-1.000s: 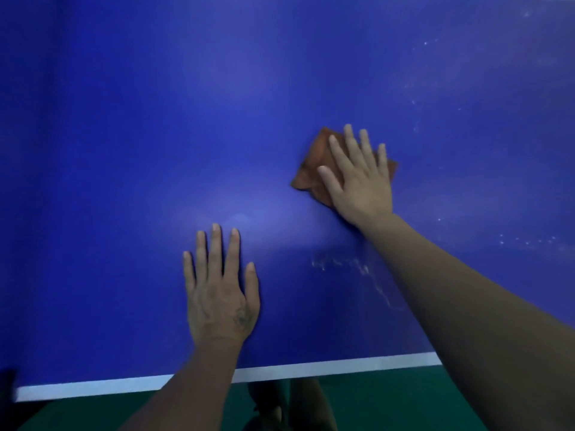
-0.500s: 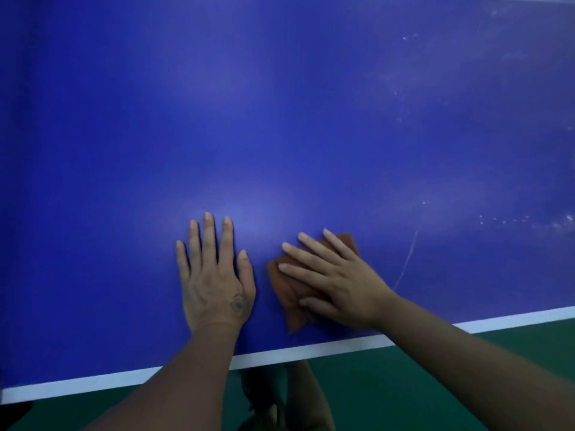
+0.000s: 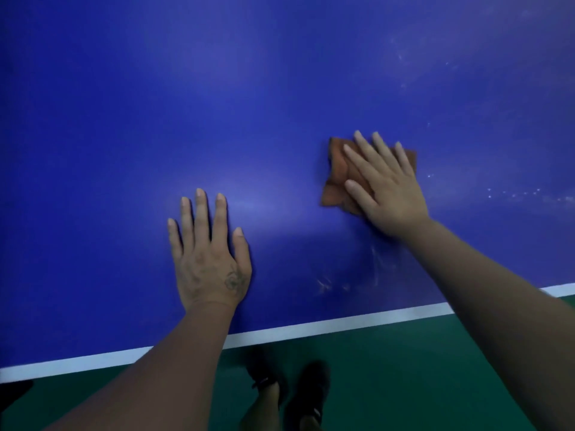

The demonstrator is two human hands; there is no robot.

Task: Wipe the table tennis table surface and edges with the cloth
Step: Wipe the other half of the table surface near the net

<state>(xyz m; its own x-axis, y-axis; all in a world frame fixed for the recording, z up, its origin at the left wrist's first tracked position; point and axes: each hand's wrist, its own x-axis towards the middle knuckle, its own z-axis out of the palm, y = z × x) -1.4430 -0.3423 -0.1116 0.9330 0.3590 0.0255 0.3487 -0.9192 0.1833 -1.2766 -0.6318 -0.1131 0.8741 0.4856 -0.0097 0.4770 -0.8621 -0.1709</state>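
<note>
Nearest, at bottom of view: green floor [image 3: 404, 368], with the person's dark shoes [image 3: 311, 387] standing just below the table edge. Both bare forearms reach up and away from the lower corners.

White edge line [image 3: 311, 329] runs along the near border of the blue tabletop [image 3: 155, 119], slanting upward toward the right.

Just past the line, faint whitish smears [image 3: 323, 284] on the blue surface, between the two arms.

Left hand [image 3: 211, 259] lies flat, palm down, directly on the tabletop. Fingers straight, slightly spread, holding nothing. Small dark mark on the back of the hand near the thumb.

Farther in and to the right, right hand [image 3: 389, 188] presses palm-down on the cloth [image 3: 337, 181]. Fingers extended and splayed over it, not curled around it. The hands are well apart from each other.

Cloth is orange-brown, crumpled flat against the tabletop, mostly under the right hand; its left portion and a far-right corner stick out from beneath the fingers.

Beyond, to the far right: scattered pale specks and streaks [image 3: 513, 194] on the blue surface. Remaining far tabletop shows plain blue with a soft glare patch.
</note>
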